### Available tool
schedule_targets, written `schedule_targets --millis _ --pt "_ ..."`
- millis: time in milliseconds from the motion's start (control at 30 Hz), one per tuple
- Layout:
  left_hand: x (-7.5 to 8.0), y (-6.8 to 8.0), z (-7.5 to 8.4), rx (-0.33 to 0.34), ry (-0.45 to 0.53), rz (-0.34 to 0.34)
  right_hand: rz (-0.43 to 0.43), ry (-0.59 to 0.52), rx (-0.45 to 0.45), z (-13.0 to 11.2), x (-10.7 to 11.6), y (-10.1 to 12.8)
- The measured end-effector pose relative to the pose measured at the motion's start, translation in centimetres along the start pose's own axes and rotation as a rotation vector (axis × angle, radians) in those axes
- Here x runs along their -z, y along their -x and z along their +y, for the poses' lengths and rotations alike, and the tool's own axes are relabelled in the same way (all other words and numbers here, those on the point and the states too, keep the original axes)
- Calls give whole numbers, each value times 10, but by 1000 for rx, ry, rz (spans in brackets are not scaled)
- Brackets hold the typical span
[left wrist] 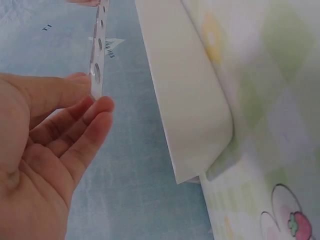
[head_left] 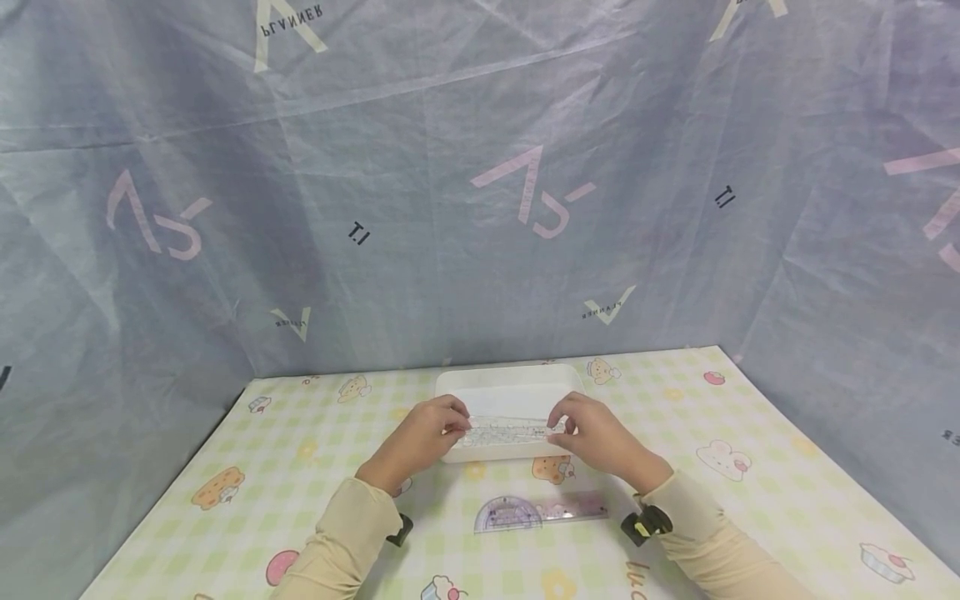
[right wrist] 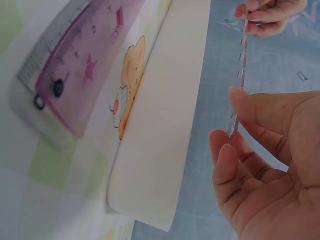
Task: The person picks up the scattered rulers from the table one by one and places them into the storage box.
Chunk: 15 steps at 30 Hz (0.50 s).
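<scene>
One bench (head_left: 750, 417) under a checked cartoon cloth, walled round by blue printed sheeting (head_left: 480, 167). On it: white tray (head_left: 510, 385), purple protractor (head_left: 508, 513), pink ruler (head_left: 573, 505). Clear ruler (head_left: 504, 431) above tray, ends pinched by left hand (head_left: 420, 437) and right hand (head_left: 600, 435).

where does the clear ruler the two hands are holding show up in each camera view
Head: the clear ruler lies level at centre, a hand at each end, over the white tray.
Left wrist: a thin edge-on strip at upper left, left hand pinching its lower end.
Right wrist: an edge-on strip at upper right, right hand pinching its lower end.
Shared landmark: the white tray.
</scene>
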<state>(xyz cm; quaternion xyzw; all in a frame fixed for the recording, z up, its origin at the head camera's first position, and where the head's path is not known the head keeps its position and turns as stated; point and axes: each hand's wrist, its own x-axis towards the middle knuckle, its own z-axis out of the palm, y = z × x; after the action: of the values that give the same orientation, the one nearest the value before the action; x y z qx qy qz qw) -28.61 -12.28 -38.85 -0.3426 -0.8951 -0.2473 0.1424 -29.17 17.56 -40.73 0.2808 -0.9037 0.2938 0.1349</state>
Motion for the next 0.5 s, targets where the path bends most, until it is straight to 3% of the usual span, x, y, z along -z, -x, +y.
schedule_targets --millis 500 --pt "-9 1 -7 65 93 -67 -13 6 -27 8 -5 0"
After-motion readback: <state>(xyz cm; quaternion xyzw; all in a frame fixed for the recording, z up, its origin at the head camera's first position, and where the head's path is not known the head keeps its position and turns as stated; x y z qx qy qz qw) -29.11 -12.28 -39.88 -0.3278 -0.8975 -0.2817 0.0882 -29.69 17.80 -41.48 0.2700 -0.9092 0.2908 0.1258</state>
